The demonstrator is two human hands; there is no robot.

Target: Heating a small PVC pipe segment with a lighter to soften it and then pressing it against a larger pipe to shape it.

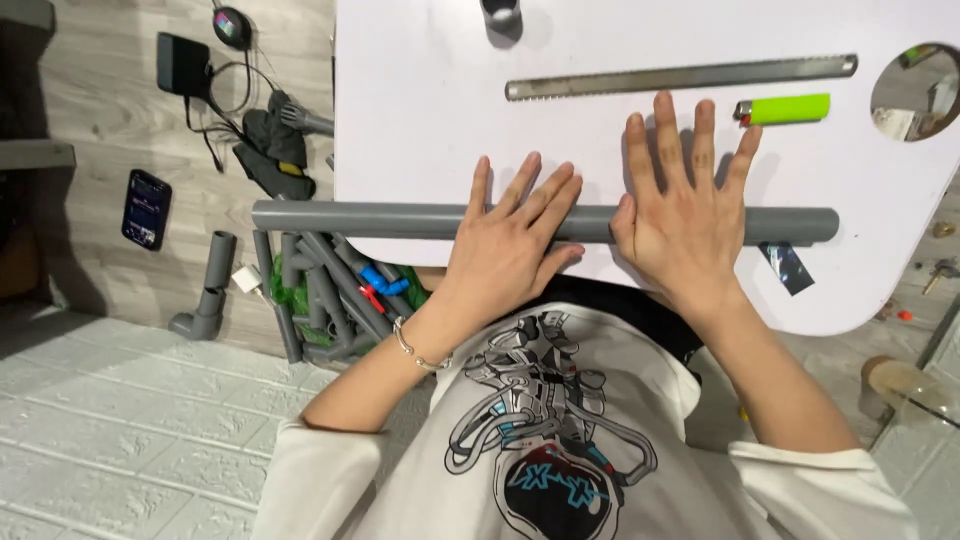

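A long grey plastic pipe (350, 218) lies across the near edge of a white table (420, 80), its left end sticking out over the floor. My left hand (505, 240) rests flat on the pipe with fingers spread. My right hand (680, 210) also lies flat over the pipe, palm down, fingers apart and reaching toward a saw blade (680, 76). A green lighter (785, 108) sits just right of my right fingertips.
A grey pipe fitting (500, 12) stands at the table's far edge; a round hole (915, 90) opens at its right. On the floor left lie several grey pipes (320, 290), an elbow piece (205, 295), a phone (146, 208), a black box with cables (183, 65).
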